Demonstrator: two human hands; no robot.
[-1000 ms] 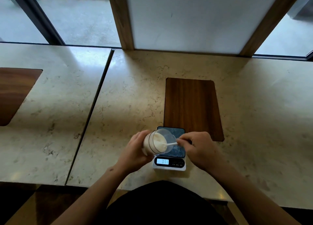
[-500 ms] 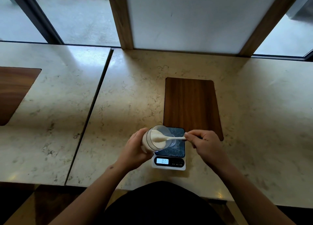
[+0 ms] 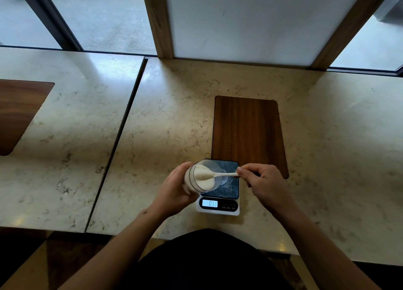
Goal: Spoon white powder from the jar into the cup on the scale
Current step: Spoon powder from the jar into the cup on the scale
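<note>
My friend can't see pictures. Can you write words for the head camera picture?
A left hand tilts a jar of white powder over a scale while the right hand dips a white spoon in it, on a marble counter.

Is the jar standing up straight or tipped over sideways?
Tipped. The left hand holds the jar on its side, mouth facing the spoon, with white powder showing inside the opening.

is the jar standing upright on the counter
No, the left hand holds the jar tilted on its side above the scale, its mouth facing the spoon.
</note>
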